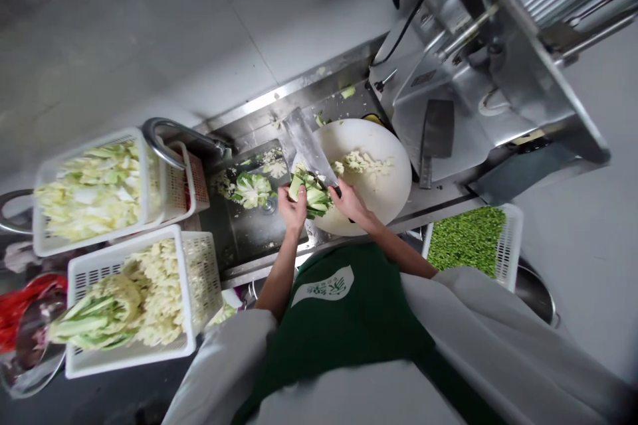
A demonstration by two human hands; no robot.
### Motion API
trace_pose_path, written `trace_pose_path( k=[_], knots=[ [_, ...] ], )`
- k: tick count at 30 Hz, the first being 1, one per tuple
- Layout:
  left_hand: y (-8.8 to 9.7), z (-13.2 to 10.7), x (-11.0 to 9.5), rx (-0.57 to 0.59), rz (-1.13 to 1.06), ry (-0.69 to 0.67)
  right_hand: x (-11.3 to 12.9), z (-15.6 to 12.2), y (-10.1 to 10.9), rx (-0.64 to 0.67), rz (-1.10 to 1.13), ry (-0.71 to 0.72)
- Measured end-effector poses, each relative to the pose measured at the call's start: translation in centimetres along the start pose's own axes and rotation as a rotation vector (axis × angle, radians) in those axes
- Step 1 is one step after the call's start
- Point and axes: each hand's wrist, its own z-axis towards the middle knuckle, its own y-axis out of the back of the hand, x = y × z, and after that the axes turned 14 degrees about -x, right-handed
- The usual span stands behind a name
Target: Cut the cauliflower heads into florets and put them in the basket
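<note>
My left hand (294, 206) is closed around a cauliflower (314, 194) whose green leaves and stalk face up, at the left edge of a round white cutting board (391, 196). My right hand (353, 202) grips the handle of a cleaver (312, 146). Its broad blade points away from me and to the left, just beyond the cauliflower. Whether the edge touches it, I cannot tell. Small cauliflower florets (361, 163) lie on the board. A leafy cauliflower trimming (253, 189) rests in the metal sink (242, 239) to the left.
To the left, one white basket (182, 292) holds cauliflower and another basket (144, 172) holds cut cabbage. A faucet (164, 139) arches beside them. A second cleaver (438, 136) lies on a metal machine (478, 99) at right. Below it stands a basket of chopped greens (466, 239).
</note>
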Motion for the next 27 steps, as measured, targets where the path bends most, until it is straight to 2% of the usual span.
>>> trace_pose_path(
  k=[5, 11, 14, 19, 24, 27],
  knots=[
    [0.0, -0.6, -0.5, -0.101, 0.039, 0.05, 2.6, -2.0, 1.6, -0.044, -0.112, 0.016],
    [0.2, -1.4, -0.7, -0.106, -0.015, 0.053, 3.2, -4.4, 2.4, -0.041, -0.2, -0.061],
    [0.3, -1.1, -0.6, -0.108, -0.003, 0.053, 3.0, -5.6, 1.5, -0.023, -0.211, -0.065],
    [0.4, -0.1, -0.2, -0.105, -0.013, 0.092, 2.4, -7.2, -1.2, 0.03, -0.175, -0.081],
    [0.8, 1.5, 0.3, -0.061, -0.025, 0.1, 2.5, -6.0, -4.2, 0.035, -0.165, -0.092],
    [0.9, 2.0, 0.6, -0.044, -0.026, 0.112, 2.1, -4.8, -4.9, 0.043, -0.168, -0.085]
  ],
)
